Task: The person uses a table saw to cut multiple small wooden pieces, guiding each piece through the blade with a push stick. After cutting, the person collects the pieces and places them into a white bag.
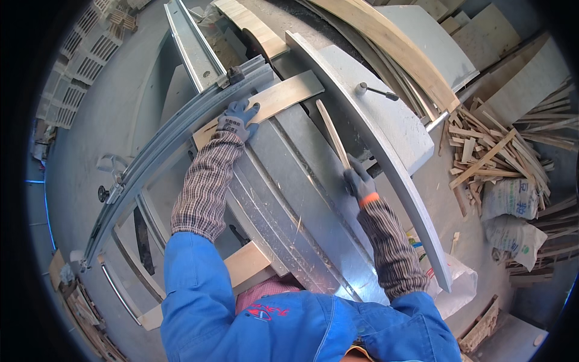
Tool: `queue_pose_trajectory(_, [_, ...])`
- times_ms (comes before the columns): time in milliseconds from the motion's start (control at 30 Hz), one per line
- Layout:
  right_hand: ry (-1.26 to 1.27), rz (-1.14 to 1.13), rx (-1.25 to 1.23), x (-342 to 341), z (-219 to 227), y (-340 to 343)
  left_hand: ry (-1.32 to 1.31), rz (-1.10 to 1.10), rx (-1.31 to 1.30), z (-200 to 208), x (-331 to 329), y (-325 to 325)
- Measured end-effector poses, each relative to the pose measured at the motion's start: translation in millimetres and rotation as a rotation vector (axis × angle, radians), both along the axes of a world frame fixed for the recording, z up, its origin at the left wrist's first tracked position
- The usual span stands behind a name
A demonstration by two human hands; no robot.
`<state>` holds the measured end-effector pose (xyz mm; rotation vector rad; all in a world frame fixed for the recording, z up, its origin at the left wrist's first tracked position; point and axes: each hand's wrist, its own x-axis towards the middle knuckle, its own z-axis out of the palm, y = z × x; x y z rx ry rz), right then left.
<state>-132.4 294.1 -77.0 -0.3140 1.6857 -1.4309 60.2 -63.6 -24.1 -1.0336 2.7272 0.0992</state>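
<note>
A pale wooden board (291, 96) lies across the metal saw table (280, 181), its right end close to the long grey fence (395, 163). My left hand (237, 119), in a grey glove, bends its fingers over the board and grips it near its left part. To the right, my gloved right hand (360, 179) is closed around the lower end of a thin wooden stick (331, 131). The stick slants up and left toward the board's right end, apart from it. What my palms touch is hidden.
A metal sliding rail (175, 142) curves along the left. Beyond the fence sits a black lever (380, 92). A heap of wood strips (491, 151) and white sacks (512, 232) are at right. Another board (246, 263) lies near my body. Pale slatted crates (75, 66) stand far left.
</note>
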Motion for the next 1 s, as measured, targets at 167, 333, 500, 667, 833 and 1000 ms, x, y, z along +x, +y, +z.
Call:
queue_pose_trajectory(167, [-0.162,-0.055,0.038,-20,11,-90,0.122,0.034,-0.016,-21,6,-17])
queue_pose_trajectory(333, [-0.076,-0.039,0.113,-21,16,-99,0.041,0.199,-0.103,22,-8,2])
queue_pose_trajectory(500, [-0.074,-0.059,0.063,-26,8,-99,0.063,0.454,-0.130,23,-7,-3])
queue_pose_trajectory(667, [0.088,-0.001,0.057,-32,-22,-91,0.023,0.435,-0.138,23,-7,-10])
queue_pose_trajectory(833, [0.086,0.003,0.127,-31,-13,-102,0.011,0.473,-0.062,27,-13,-14])
queue_pose_trajectory(1000, [0.042,-0.006,0.136,-26,2,-107,-0.011,0.474,-0.045,37,-14,-13])
